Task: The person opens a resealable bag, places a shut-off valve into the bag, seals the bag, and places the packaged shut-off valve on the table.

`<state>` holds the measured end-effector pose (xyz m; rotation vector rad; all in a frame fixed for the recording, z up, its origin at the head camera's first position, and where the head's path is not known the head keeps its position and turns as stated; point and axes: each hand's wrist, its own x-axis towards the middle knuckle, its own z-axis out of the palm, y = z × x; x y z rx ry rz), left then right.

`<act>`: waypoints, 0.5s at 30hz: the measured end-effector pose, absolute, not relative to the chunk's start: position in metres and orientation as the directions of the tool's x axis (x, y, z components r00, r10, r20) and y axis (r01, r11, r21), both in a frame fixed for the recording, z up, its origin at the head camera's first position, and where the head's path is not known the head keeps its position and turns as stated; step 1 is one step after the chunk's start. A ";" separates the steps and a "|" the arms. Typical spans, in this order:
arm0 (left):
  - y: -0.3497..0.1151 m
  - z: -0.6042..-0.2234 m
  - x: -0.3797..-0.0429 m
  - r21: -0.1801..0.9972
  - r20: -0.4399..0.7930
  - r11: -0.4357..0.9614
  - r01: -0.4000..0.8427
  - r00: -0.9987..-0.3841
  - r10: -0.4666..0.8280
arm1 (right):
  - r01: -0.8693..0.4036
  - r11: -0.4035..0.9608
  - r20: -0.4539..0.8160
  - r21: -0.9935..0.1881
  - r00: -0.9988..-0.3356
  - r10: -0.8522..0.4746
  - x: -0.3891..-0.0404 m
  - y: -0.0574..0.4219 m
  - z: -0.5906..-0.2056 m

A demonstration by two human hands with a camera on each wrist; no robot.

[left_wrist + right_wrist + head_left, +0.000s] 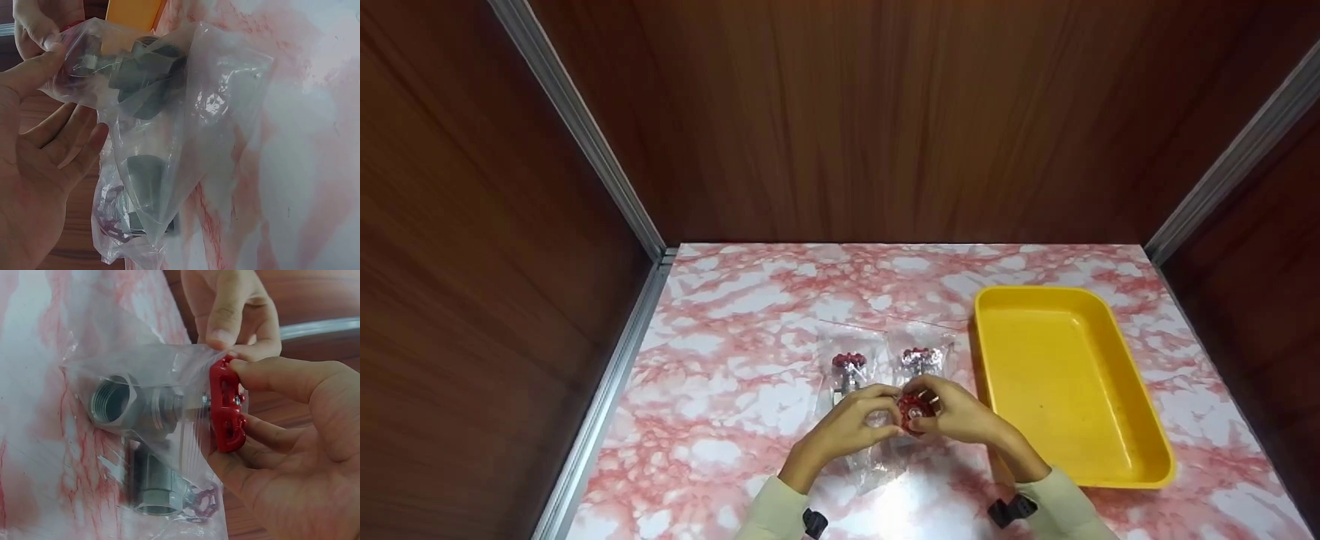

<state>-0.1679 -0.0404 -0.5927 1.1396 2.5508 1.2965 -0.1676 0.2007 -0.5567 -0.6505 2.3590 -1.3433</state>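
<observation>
My right hand (960, 414) grips the red handwheel (226, 405) of a metal gate valve (154, 410), with thumb and fingers at its rim. The valve's threaded body lies inside a clear plastic bag (219, 95), and the handwheel stands at the bag's mouth. My left hand (851, 421) pinches the edge of that bag beside the handwheel, thumb against the forefinger; its other fingers are spread in the left wrist view. Just beyond the hands lie two more bagged valves with red handwheels, a left one (849, 361) and a right one (919, 355).
A yellow tray (984, 360) stands to the right of the hands on the red-and-white marbled table (720, 367). Brown wood-grain panels (885, 120) rise at the back and both sides, with metal rails (585, 112) at the corners.
</observation>
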 end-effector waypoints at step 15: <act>-0.043 -0.599 -0.167 0.738 0.260 0.372 0.562 -0.747 0.612 | -0.326 0.519 0.083 -0.790 -0.896 -0.437 -0.152 0.192 -0.569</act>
